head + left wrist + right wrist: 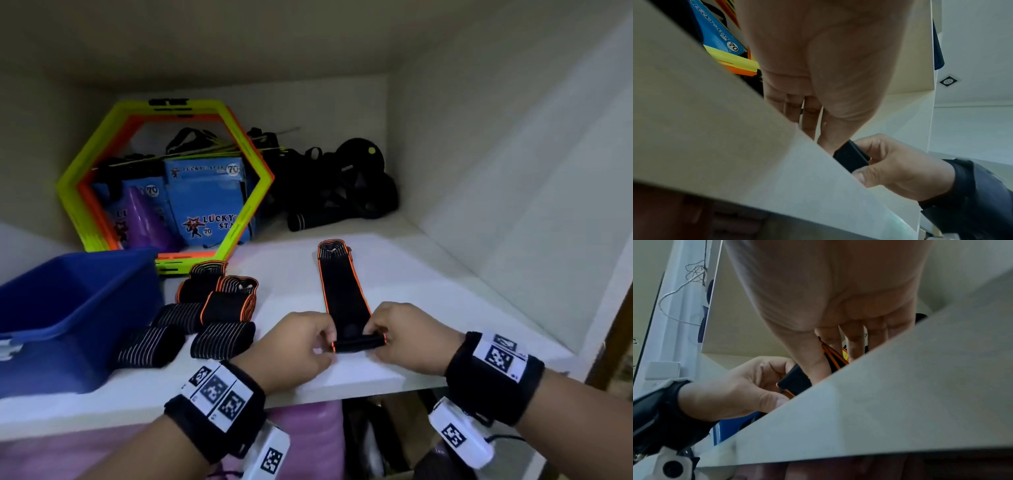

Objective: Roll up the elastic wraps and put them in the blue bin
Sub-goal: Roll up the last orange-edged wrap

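At lower centre of the head view, the left hand (301,342) and right hand (400,337) each pinch an end of the started roll of the black orange-edged elastic wrap (344,291), whose flat length runs straight away up-frame on the white shelf (428,274), so rolling goes forward, the blue plastic bin (68,308) waiting at far left.

We take this for a storage cupboard for sports and fitness gear: a white shelf (394,274) boxed in by plain white walls, hexagonal agility rings (102,164) in yellow-green and orange leaning at the back, blue "Lucky Star" packets (205,202) and a purple cone (144,219) behind them, a heap of black straps and handles (335,185), rolled elastic wraps (219,308) beside a blue bin (68,308); a purple mat (308,438) shows on the level below
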A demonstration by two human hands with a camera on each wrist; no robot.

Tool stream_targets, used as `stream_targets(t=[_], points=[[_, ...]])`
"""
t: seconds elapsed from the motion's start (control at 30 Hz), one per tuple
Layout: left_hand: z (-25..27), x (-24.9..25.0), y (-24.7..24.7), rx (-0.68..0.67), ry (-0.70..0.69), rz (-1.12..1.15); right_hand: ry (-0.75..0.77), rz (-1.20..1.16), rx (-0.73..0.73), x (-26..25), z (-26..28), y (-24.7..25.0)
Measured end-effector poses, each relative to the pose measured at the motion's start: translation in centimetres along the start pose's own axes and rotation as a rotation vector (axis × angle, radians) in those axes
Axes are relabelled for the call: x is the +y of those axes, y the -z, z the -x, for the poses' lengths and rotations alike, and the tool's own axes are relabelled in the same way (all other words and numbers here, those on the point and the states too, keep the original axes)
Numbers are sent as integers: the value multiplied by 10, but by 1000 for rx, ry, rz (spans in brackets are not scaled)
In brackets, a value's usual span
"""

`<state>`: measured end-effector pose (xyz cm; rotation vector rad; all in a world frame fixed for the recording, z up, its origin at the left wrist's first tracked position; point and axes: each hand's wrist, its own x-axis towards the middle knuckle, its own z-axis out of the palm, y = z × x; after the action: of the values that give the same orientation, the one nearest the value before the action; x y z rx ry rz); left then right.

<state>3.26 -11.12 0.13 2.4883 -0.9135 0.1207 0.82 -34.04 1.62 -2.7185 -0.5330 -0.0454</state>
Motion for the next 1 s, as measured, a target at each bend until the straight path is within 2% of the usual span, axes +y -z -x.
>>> stream_targets(t=[0.2,0.37,0.43,0.6,0.73,0.83,1.0], points=[[9,1,-2,25,25,100,-10,-77,17,2,12,0],[16,2,-5,34,16,85,-10,-98,43,8,15,-1],[20,3,-10,69,1,70,20,-83,60,10,19,-9],[30,9,-26,206,20,49,88,-186,210,15,31,-35],[31,14,-33,301,112,81,38,-200,287,12,35,-44],[24,13,-35,370,214,203,-65,-254,400,12,29,-50],[11,12,-38,393,374,393,-217,-309,516,6,17,-58]])
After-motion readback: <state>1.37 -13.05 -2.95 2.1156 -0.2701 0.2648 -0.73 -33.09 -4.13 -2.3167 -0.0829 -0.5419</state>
